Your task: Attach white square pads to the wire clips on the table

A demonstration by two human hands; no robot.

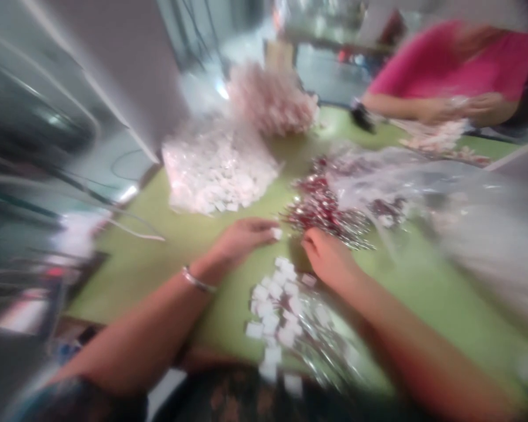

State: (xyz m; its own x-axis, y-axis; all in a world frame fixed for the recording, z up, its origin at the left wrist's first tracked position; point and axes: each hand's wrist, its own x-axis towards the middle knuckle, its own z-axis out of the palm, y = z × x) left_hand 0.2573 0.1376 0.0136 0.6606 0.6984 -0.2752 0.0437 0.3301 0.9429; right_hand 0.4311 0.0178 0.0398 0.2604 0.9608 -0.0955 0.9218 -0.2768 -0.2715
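Observation:
My left hand (251, 233), with a bracelet at the wrist, pinches a small white block (276, 234) at its fingertips over the green table. Close to it on the right, my right hand (319, 243) is closed at the near edge of a heap of red and silver metallic stems (319, 202); its fingertips are hidden, so what they hold does not show. Below both hands lies a pile of white blocks with silvery stems (273, 299), the blocks toward the left and the stems trailing down to the right. The picture is blurred.
A clear bag of small white pieces (222, 170) lies beyond my left hand. Behind it stands a pale pink bundle (273, 102). Clear plastic sheeting (391, 176) covers part of the right side. Across the table (136, 246), a person in a pink top (457, 64) handles pale pieces.

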